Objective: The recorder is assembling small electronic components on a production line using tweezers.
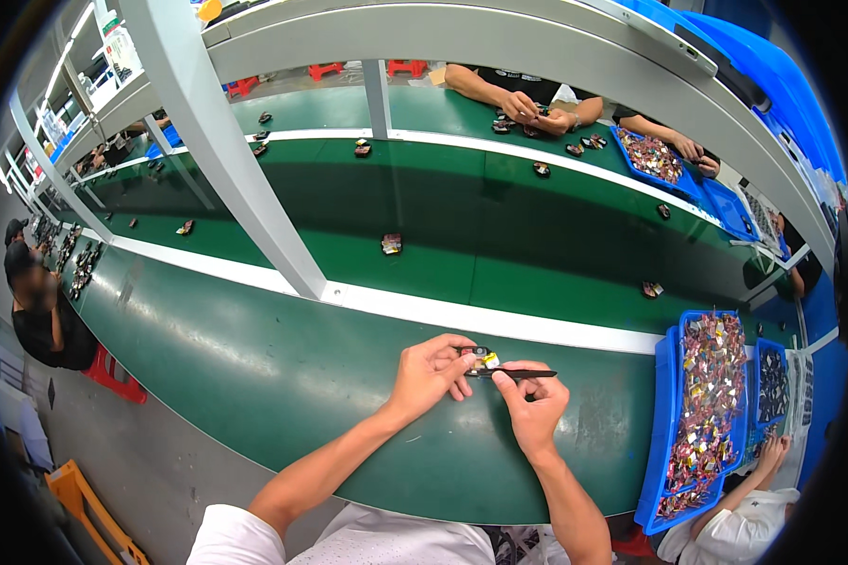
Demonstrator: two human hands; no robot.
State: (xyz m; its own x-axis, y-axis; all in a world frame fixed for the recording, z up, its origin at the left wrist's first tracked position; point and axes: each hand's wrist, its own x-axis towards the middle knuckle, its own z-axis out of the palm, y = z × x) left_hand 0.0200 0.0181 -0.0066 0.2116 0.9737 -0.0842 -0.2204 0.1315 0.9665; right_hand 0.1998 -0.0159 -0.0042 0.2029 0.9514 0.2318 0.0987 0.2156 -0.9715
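Observation:
My left hand (426, 379) is closed on a small black electronic part (481, 353) with a yellow and white piece on it, above the green worktop. Fingers cover much of this part. My right hand (535, 412) pinches a pair of slim black tweezers (535, 374), lying almost level. The tweezers' left end meets the small part; I cannot tell what the tip grips. To the right of my hands stands a blue bin (664, 414), filled with many small reddish, multicoloured parts.
Beyond a white rail (443, 313) runs a green conveyor belt (537, 273) carrying small dark assemblies (391, 244). A grey metal post (226, 141) rises at left. Co-workers' hands (537, 115) work across the belt. At right, a person (740, 527) sits near a blue tray (772, 381) of dark parts.

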